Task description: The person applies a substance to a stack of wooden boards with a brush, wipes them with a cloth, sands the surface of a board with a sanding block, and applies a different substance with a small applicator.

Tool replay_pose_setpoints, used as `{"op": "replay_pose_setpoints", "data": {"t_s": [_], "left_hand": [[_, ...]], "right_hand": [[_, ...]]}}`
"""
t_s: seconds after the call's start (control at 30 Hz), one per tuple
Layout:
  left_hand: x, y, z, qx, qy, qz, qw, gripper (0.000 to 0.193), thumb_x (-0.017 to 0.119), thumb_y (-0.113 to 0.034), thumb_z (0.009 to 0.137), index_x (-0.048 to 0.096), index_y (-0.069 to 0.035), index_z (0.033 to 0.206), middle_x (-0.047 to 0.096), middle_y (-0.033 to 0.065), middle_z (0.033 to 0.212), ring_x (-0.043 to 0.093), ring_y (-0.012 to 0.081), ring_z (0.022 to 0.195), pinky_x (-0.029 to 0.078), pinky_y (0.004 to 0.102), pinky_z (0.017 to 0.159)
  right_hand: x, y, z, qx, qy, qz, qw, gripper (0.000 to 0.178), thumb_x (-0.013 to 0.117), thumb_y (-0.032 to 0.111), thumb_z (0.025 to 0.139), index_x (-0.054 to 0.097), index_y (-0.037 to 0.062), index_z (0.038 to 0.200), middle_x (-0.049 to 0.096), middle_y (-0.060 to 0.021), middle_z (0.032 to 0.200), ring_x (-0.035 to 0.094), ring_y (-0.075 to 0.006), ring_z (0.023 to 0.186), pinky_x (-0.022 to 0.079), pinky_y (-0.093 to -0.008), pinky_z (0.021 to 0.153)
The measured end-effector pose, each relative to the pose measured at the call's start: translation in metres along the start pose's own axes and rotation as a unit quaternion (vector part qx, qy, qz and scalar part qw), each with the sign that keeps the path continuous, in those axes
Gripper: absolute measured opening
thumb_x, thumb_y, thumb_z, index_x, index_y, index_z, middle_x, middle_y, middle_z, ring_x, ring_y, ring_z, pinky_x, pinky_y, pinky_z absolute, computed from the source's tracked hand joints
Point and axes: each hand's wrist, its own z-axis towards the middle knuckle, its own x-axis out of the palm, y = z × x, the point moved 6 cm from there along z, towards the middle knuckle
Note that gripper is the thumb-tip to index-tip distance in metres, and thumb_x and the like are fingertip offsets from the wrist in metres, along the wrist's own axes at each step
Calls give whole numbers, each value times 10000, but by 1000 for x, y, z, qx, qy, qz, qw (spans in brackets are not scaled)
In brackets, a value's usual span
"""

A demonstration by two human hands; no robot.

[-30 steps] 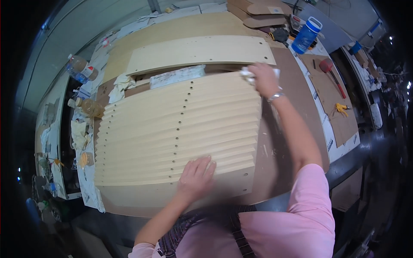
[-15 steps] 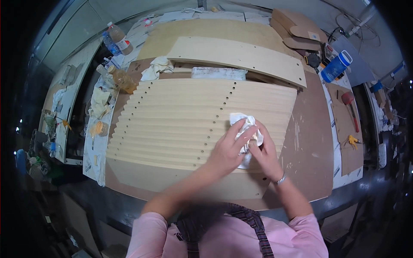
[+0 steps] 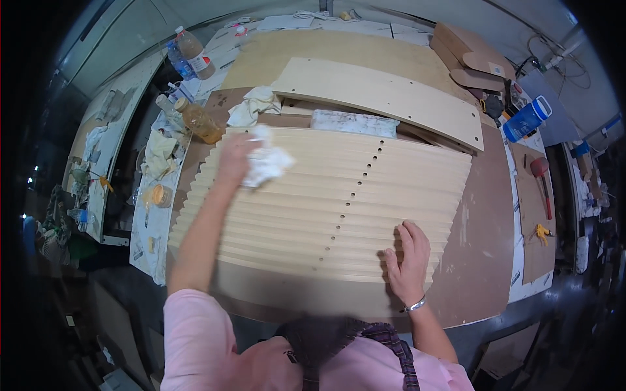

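Observation:
A pale, ridged wooden panel with rows of dark holes lies in front of me on a brown board. Near its far left corner my left hand, smeared by motion, grips a crumpled white cloth against the ridges. My right hand rests at the panel's near right part, fingers apart and holding nothing. A bracelet circles that wrist. The left row of holes is mostly hidden by my left arm and the cloth.
Behind the panel are a whitish block, a flat drilled board and another cloth. Bottles and an orange-filled jar line the left. A blue bottle, red mallet and yellow air gun lie at right.
Both hands were together on the cloth at the panel's right. My left hand has carried the cloth to the far left; my right has let go and come nearer.

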Motion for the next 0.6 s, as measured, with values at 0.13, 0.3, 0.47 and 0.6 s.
{"op": "replay_pose_setpoints", "data": {"t_s": [0.13,0.3,0.47,0.6], "left_hand": [[-103,105,-24,-214,55,213,952,312,559,58,701,738,-24,942,688,166,966,633,353,881,502,427,822],[-30,-41,34,-131,56,-68,988,320,633,-105,856,638,-23,1166,644,178,1150,599,349,1068,454,404,987],[-36,25,-4,-37,139,-30,989,331,610,-46,831,683,-56,1154,649,162,1191,590,356,1097,458,433,985],[-115,105,-11,-245,31,155,957,410,545,63,756,732,-88,1088,651,177,1160,592,378,1090,463,437,975]], "right_hand": [[0,7,1,9,2,-9,1000,542,715,216,798,546,5,1268,509,-202,1338,461,-392,1236,346,-491,1049],[3,1,2,16,7,-38,999,511,708,201,795,561,11,1247,520,-175,1322,468,-383,1224,356,-488,1042],[3,3,2,22,5,-26,999,485,688,176,800,570,8,1239,532,-172,1313,477,-374,1222,363,-471,1048],[3,5,3,30,3,-30,999,490,688,163,798,568,6,1247,534,-174,1313,477,-374,1224,362,-468,1054]]}}
